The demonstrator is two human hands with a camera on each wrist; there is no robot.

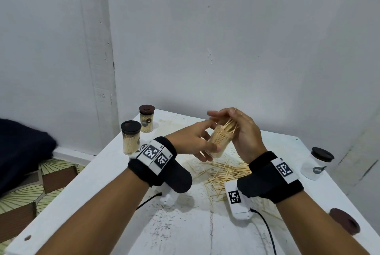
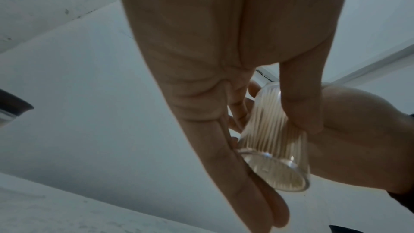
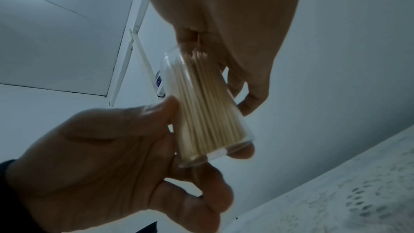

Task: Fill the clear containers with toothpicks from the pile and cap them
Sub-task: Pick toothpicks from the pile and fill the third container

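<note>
Left hand [image 1: 192, 141] pinches clear container [image 1: 221, 141] (nearly full); right hand [image 1: 236, 129] pinches toothpicks [image 1: 230, 126] into mouth. Filling step; next: seat strays, fetch brown cap [image 1: 344, 221] near right.

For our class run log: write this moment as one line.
left hand: holds container | right hand: feeding toothpicks | cap: off, on table
</note>
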